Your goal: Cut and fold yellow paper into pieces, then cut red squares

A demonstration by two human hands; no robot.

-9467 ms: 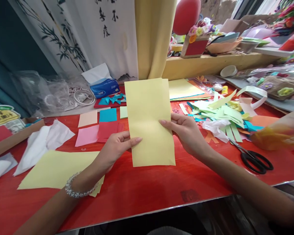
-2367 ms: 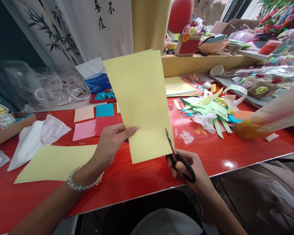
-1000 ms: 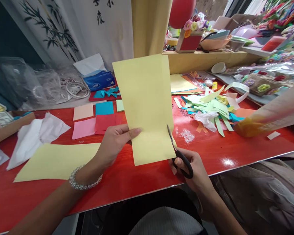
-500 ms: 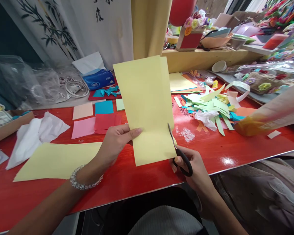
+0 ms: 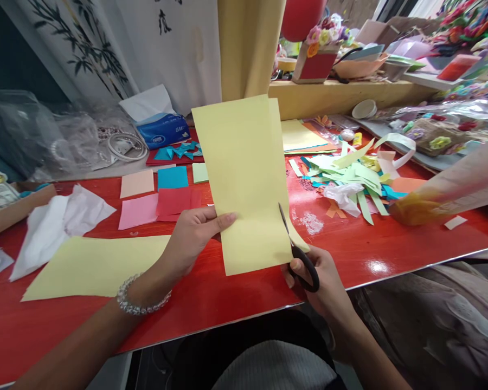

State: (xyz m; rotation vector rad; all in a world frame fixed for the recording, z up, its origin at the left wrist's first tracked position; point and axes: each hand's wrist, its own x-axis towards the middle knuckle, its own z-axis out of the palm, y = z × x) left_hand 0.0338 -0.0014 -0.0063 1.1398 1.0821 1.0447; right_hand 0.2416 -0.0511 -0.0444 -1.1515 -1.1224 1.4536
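My left hand [image 5: 201, 230] pinches the left edge of an upright sheet of yellow paper [image 5: 244, 173], thumb in front. In my right hand [image 5: 317, 273] are black-handled scissors [image 5: 305, 268], their blades on the lower right edge of that sheet. A narrow strip along the right side is cut apart from the sheet at the bottom and bends out to the right above my right hand. A second yellow sheet [image 5: 85, 265] lies on the red table [image 5: 179, 314], partly behind my left forearm.
Paper squares in pink [image 5: 137, 211], red [image 5: 174, 203] and blue [image 5: 173, 177] lie behind my left hand. Paper scraps [image 5: 353, 176] pile up at the right, near a tilted plastic bag [image 5: 451, 184]. Crumpled tissue [image 5: 61, 216] and a tissue pack [image 5: 162, 131] are at the left.
The cut strip at the lower right of the sheet now curls outward to the right. The sheet's top has shifted slightly right and down. Both hands have stayed nearly in place.
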